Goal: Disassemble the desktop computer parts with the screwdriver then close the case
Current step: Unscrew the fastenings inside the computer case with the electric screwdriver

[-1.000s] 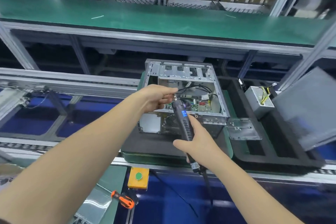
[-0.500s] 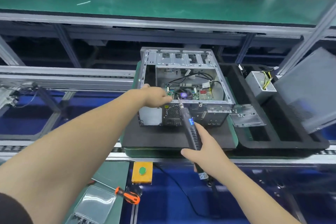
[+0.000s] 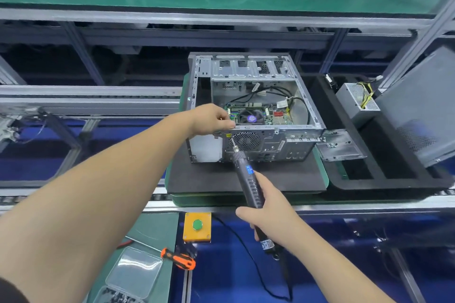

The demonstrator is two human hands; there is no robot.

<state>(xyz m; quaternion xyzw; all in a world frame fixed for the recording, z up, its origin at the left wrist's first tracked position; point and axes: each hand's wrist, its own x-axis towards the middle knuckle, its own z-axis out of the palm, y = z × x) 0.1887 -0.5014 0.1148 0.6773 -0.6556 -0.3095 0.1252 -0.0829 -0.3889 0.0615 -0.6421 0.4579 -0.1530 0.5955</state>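
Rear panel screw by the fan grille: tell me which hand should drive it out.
Right. The right hand grips the electric screwdriver, whose bit sits at the rear panel beside the fan grille. The left hand rests on the computer case top edge, probably steadying it.

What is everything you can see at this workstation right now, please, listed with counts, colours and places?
computer case: one, silver, open, on the black mat at centre.
black mat: one, under the case.
electric screwdriver: one, black, its tip at the case's rear panel.
power supply: one, grey, in the black tray to the right.
metal bracket: one, silver, right of the case.
side panel: one, grey, leaning at far right.
button box: one, yellow with a green button, below the mat.
hand screwdriver: one, orange and black, lower centre.
left hand: on the case's rear top edge.
right hand: grips the electric screwdriver.
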